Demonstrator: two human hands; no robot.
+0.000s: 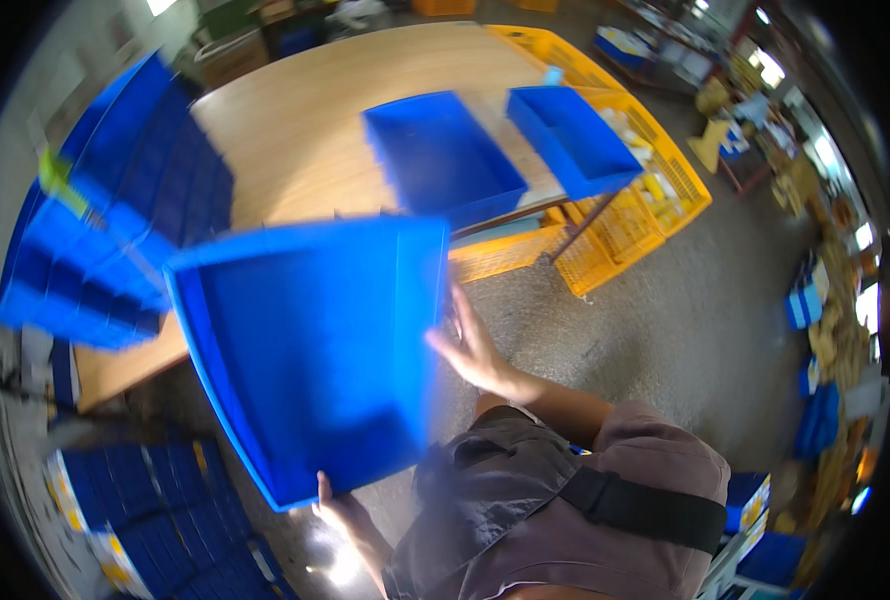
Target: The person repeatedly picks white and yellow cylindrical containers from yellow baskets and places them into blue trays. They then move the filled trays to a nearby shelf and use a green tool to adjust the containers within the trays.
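A large blue plastic bin is tilted up in front of me, its hollow inside facing me. At its lower edge, my left hand grips the rim, with the thumb on the inside and the other fingers mostly hidden. My right hand holds the bin's right side; its fingers are blurred and partly behind the wall. Beyond the bin, two more blue bins lie on the wooden table: a wide one and a narrower one at the table's right edge.
Stacked blue bins stand at the table's left, with a yellow-green tool beside them. Yellow crates holding small yellow and white pieces sit along the right side of the wooden table. More blue boxes are stacked at lower left.
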